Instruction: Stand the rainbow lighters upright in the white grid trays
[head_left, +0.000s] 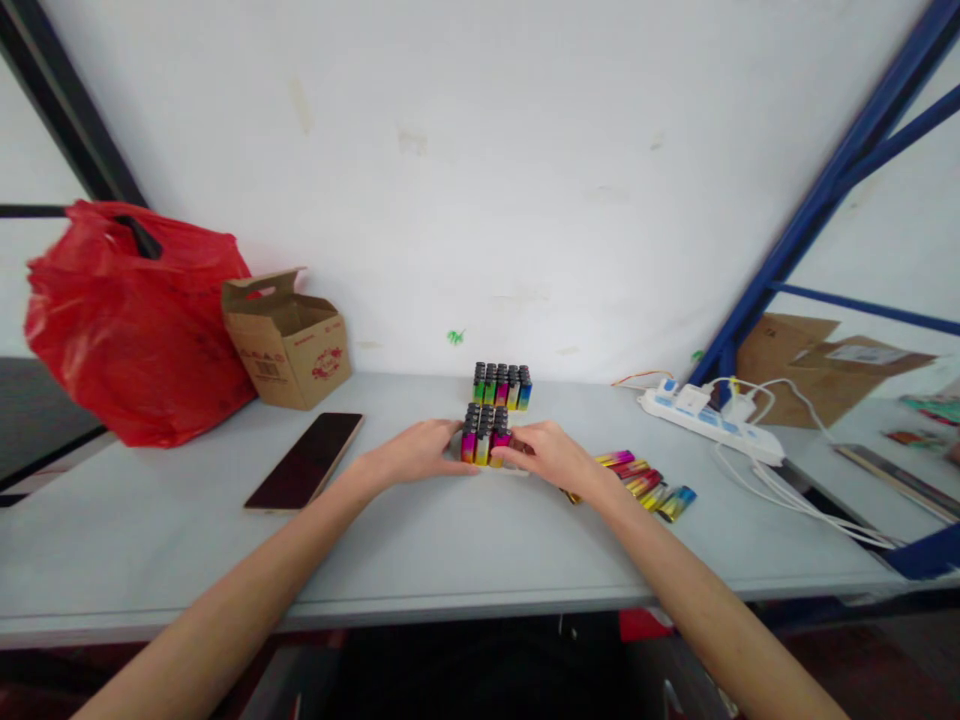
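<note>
Several upright lighters [484, 441] with black tops stand packed in a block near the middle of the table. My left hand [422, 452] presses on the block's left side, its thumb along the front. From the right, my right hand [546, 452] holds the same block, fingers touching the front right lighter. Directly behind stands another block of upright lighters [502, 388], in green, pink, yellow and blue. Several loose lighters [643, 484] lie on their sides to the right, partly hidden by my right wrist and forearm.
On the grey table [465, 560], a dark phone [307, 462] lies left of my hands. Behind it are an open cardboard box [300, 350] and a red plastic bag [142, 330]. A white power strip [712, 425] with plugs and cables lies at the right, beside a blue metal frame [817, 215].
</note>
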